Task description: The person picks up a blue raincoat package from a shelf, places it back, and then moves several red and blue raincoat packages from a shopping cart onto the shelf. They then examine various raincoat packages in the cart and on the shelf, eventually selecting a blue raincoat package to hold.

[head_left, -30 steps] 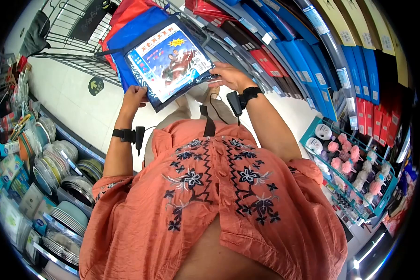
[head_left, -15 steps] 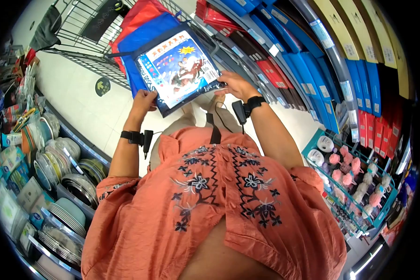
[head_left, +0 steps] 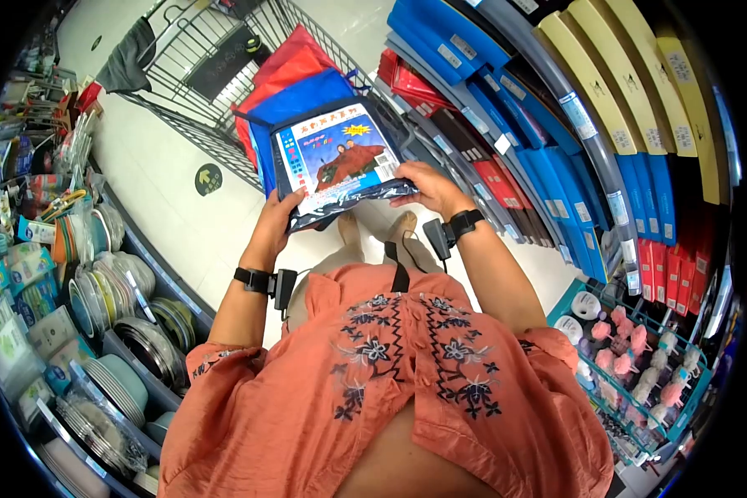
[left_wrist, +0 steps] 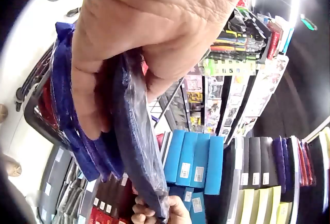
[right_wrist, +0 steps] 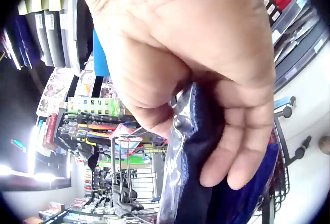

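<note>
A packaged raincoat (head_left: 332, 149) in a dark blue, clear-fronted bag is held up in front of the body, its printed card facing up. My left hand (head_left: 278, 220) grips its lower left corner, thumb on the front. At the lower right corner my right hand (head_left: 432, 187) pinches the edge. The left wrist view shows the bag edge-on, between the left hand's (left_wrist: 149, 33) thumb and fingers. Up close, the right hand (right_wrist: 201, 54) has its thumb on the clear face and fingers behind. Blue (head_left: 303, 95) and red (head_left: 295, 62) fabric packets lie behind the raincoat, partly hidden by it.
A wire shopping cart (head_left: 195, 133) stands ahead, a grey cloth (head_left: 129, 58) over its side. Shelves of blue boxes (head_left: 556, 199) line the right, above a teal basket (head_left: 581, 290) of pink and white items. Stacked plates (head_left: 112, 386) fill the left shelf.
Both hands and the raincoat have shifted right and down in the head view, along with the surroundings. The bag now lies flatter to the camera, with both hands keeping their hold.
</note>
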`<state>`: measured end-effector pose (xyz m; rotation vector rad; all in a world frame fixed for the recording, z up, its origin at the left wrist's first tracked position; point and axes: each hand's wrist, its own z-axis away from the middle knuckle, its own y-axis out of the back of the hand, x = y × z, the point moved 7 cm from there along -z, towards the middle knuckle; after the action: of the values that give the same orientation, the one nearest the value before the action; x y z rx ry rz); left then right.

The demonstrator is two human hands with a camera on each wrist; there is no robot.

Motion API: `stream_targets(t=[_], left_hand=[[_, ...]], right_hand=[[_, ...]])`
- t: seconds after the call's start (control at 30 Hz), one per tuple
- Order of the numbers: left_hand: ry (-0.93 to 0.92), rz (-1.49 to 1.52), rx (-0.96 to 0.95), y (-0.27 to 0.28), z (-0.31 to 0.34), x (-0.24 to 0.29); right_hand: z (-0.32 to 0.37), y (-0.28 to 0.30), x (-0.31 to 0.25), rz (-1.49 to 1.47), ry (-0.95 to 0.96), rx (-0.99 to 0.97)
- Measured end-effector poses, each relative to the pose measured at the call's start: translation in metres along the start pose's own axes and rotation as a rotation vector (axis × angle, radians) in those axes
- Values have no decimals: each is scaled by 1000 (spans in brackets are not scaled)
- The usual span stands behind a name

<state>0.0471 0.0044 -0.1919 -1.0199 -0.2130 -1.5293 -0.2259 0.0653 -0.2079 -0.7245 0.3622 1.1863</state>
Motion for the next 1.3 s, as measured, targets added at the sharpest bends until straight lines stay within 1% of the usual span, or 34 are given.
stream_targets(t=[0.03, 0.17, 0.2, 0.27, 0.3, 0.33, 0.37, 0.4, 0.43, 0.47, 0.5, 0.53, 0.6, 0.63, 0.67, 0.7, 0.73, 0.8, 0.83, 0.87, 0.93, 0.97, 1.0, 1.1, 1.2, 1.23, 1.27, 1.3], left_hand=[[0, 5, 38, 4, 0, 0], [-142, -67, 142, 8, 4, 22], [-167, -80, 140, 7, 7, 30], [-222, -108, 135, 4, 21, 47], [-324, -147, 131, 2, 29, 60], [-320, -196, 150, 7, 35, 67], [-386, -210, 169, -2, 46, 84], [-413, -178, 144, -6, 50, 95], [-438, -159, 129, -18, 61, 112], [-500, -127, 143, -29, 75, 133], [-566, -132, 137, -34, 85, 149], [-619, -135, 139, -38, 92, 166], [-726, -87, 79, -56, 111, 200], [-767, -109, 82, -64, 122, 216], [-857, -127, 62, -84, 139, 236], [-908, -117, 39, -100, 152, 252], [-957, -107, 16, -113, 162, 267], [-1027, -158, -94, -131, 171, 292], [-1018, -122, -137, -139, 172, 302], [-1073, -144, -168, -151, 177, 314], [-1121, -125, -228, -172, 178, 332], [-1126, -116, -274, -184, 178, 341], [-1128, -108, -317, -196, 177, 348], [-1148, -110, -402, -223, 171, 364], [-1148, -117, -508, -259, 171, 377], [-1127, -113, -540, -271, 168, 378], [-1114, -112, -567, -279, 165, 380], [-1111, -117, -581, -284, 162, 379]], right_hand=[[-1, -3, -2, -6, -14, -6], [7, -17, -23, 6, 12, -10], [13, -20, -30, 36, 19, -1], [26, -30, -46, 50, 58, -46], [35, -38, -59, 43, 163, -60], [41, -43, -70, 100, 334, -96], [47, -48, -76, 121, 313, -70], [47, -48, -84, 229, 340, -109], [76, -68, -112, 442, 415, -76], [75, -76, -121, 243, 672, -126], [95, -84, -134, 275, 491, -119], [107, -93, -150, 254, 595, -121], [150, -112, -183, 226, 619, -129], [174, -119, -198, 283, 691, -87], [196, -125, -215, 336, 757, -44], [213, -128, -227, 384, 815, -1], [226, -130, -236, 401, 876, -47], [265, -138, -254, 445, 957, 9], [300, -148, -264, 509, 961, 101], [303, -148, -271, 420, 1164, 23], [321, -140, -281, 459, 1209, 71], [334, -137, -284, 465, 1227, 116], [347, -138, -286, 472, 1195, 97], [368, -127, -293, 376, 1186, 156], [392, -117, -299, 393, 1278, 235], [406, -115, -298, 357, 1278, 225], [411, -114, -299, 321, 1330, 226], [412, -107, -298, 329, 1328, 258]])
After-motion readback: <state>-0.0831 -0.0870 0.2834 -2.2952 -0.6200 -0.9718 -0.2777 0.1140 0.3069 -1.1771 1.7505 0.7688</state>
